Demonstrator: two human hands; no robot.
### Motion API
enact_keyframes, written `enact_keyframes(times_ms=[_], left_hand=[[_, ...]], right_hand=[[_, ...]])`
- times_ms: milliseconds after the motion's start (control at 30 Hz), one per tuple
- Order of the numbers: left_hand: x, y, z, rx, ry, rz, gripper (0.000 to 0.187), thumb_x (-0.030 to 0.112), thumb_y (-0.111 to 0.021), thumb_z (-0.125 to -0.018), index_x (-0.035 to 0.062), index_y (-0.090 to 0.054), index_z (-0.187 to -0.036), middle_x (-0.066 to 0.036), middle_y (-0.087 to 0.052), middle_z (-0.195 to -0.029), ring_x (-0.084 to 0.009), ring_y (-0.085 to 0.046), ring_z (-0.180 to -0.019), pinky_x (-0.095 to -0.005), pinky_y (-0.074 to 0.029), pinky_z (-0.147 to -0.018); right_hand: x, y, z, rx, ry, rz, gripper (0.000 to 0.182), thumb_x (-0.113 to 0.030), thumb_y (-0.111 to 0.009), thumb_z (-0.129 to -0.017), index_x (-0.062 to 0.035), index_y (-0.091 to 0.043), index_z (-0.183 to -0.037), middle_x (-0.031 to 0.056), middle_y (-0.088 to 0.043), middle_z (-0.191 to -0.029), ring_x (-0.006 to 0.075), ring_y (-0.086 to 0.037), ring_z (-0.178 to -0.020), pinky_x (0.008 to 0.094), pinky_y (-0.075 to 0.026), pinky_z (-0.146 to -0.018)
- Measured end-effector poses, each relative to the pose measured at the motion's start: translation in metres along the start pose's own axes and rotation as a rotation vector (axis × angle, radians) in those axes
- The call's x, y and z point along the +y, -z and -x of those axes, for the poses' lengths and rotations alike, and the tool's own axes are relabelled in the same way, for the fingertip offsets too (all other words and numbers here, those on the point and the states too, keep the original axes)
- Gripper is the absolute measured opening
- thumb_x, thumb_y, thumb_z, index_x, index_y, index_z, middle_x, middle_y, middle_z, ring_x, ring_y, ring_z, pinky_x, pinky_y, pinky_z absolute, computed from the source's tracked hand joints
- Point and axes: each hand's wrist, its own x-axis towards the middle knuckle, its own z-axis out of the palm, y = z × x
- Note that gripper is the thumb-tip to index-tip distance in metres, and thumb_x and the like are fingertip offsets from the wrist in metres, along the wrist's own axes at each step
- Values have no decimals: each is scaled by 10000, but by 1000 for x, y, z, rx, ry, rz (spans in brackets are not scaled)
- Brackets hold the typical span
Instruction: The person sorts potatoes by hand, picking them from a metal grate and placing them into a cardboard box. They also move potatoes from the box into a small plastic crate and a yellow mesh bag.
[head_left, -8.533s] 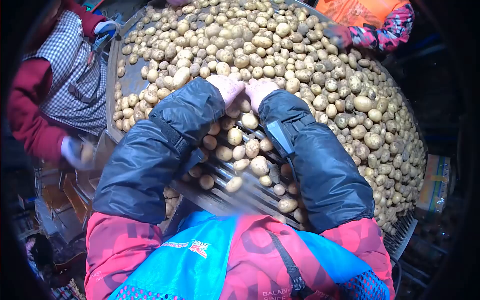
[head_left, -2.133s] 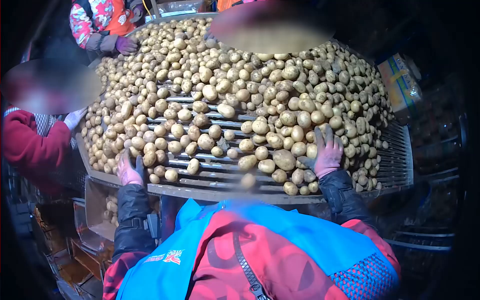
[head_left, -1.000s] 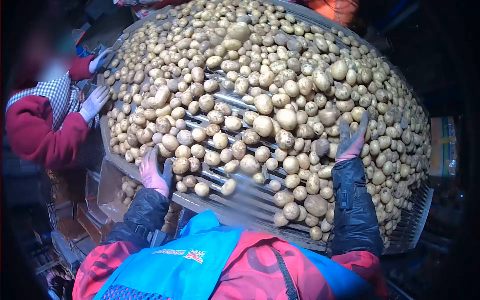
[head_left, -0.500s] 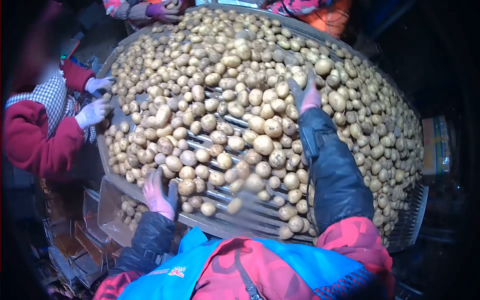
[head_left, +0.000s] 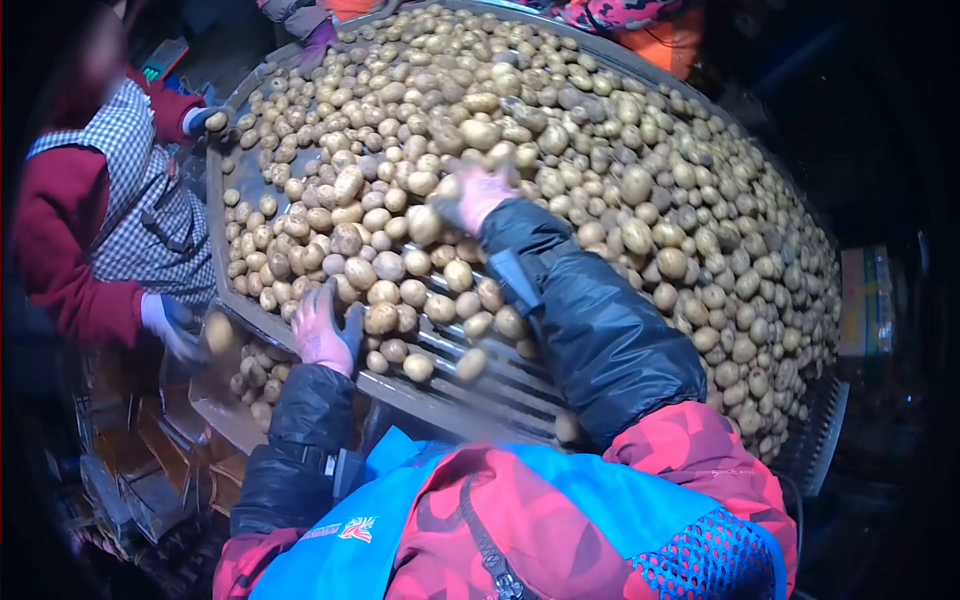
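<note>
Many potatoes (head_left: 636,235) cover a wide metal sorting table (head_left: 505,385) with slatted bars showing near me. My left hand (head_left: 325,335), in a pink and grey glove, rests at the near left rim with fingers apart, against potatoes at the edge. Reaching over the middle of the heap, my right hand (head_left: 482,195) is slightly blurred. Its fingers are spread and point left, close to a larger potato (head_left: 425,225). No potato shows inside either palm. Bare slats lie between my right forearm and the left hand.
At the left, a co-worker in a checked apron (head_left: 125,180) holds a potato (head_left: 217,121); another blurred potato (head_left: 218,332) is beside their lower hand. Below the rim is a bin (head_left: 225,405) with potatoes. Other people's sleeves (head_left: 615,12) appear at the far edge. A cardboard box (head_left: 865,300) stands right.
My right hand has swept left across the heap, and potatoes have shifted off the near slats. My left hand stays near the rim. The left co-worker's hands have moved apart.
</note>
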Motion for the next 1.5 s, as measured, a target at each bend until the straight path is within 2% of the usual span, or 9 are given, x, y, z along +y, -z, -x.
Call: enact_keyframes(times_ms=[167, 400, 533, 667, 800, 900, 1100, 1333, 1500], left_hand=[[-13, -13, 0, 49, -23, -3, 578, 360, -726, -840, 115, -569, -1339, -200, -575, -1308, -379, -505, -1259, -493, -373, -1073], [-31, -26, -7, 16, -30, -2, 604, 411, -686, -876, 87, -553, -1368, -194, -578, -1342, -365, -525, -1267, -479, -403, -1059], [-32, -25, -10, -28, -23, -15, 612, 436, -672, -884, 93, -546, -1375, -180, -565, -1362, -350, -498, -1297, -464, -380, -1085], [-27, -22, -9, -48, 16, -14, 593, 437, -663, -889, 115, -546, -1373, -192, -539, -1389, -354, -472, -1323, -488, -355, -1100], [-14, -14, -7, -75, 90, -39, 596, 438, -668, -884, 127, -546, -1378, -184, -544, -1388, -356, -470, -1322, -498, -339, -1111], [-11, -12, -5, -47, 55, -31, 608, 432, -677, -871, 126, -545, -1379, -185, -536, -1394, -355, -460, -1326, -495, -331, -1116], [-6, -9, -4, -36, 77, -48, 622, 433, -684, -858, 118, -546, -1376, -179, -543, -1377, -346, -459, -1329, -487, -330, -1119], [-6, -11, -6, -4, 94, -56, 543, 410, -651, -886, 113, -574, -1335, -178, -579, -1327, -344, -495, -1286, -479, -359, -1092], [0, -1, -3, 52, 75, 65, 595, 427, -657, -884, 91, -546, -1363, -192, -574, -1324, -359, -497, -1277, -491, -356, -1088]], right_hand=[[-52, -12, 98, -175, 205, 80, 796, -632, -617, -840, -231, -411, -1496, 89, -336, -1581, 446, -188, -1476, 648, -273, -1124], [10, -54, 215, 237, 551, -140, 708, -505, -688, -828, -106, -516, -1387, 186, -459, -1459, 407, -425, -1349, 549, -333, -1117], [116, -1, 308, 347, 328, -118, 742, -344, -825, -718, -48, -549, -1340, 237, -547, -1343, 399, -488, -1293, 493, -353, -1122], [215, -11, 389, 293, -5, 285, 960, -477, -845, -654, -118, -452, -1452, 205, -409, -1483, 433, -388, -1352, 578, -284, -1130], [202, -8, 357, 145, -155, 397, 1050, -614, -813, -628, -178, -407, -1493, 190, -353, -1520, 457, -303, -1390, 610, -256, -1130], [206, -42, 305, 245, 102, 398, 1201, -669, -839, -530, -138, -384, -1507, 223, -340, -1524, 490, -271, -1409, 608, -221, -1159], [154, -57, 243, 359, 167, 90, 986, -630, -812, -645, -232, -462, -1476, 281, -274, -1523, 548, -143, -1431, 651, -228, -1147], [72, -40, 181, 223, 169, 164, 795, -699, -739, -665, -417, -537, -1380, 140, -279, -1541, 398, -238, -1446, 761, -200, -1045], [52, -51, 131, 191, 206, 197, 817, -717, -643, -742, -340, -490, -1450, 177, -203, -1607, 377, -187, -1488, 703, -133, -1133]])
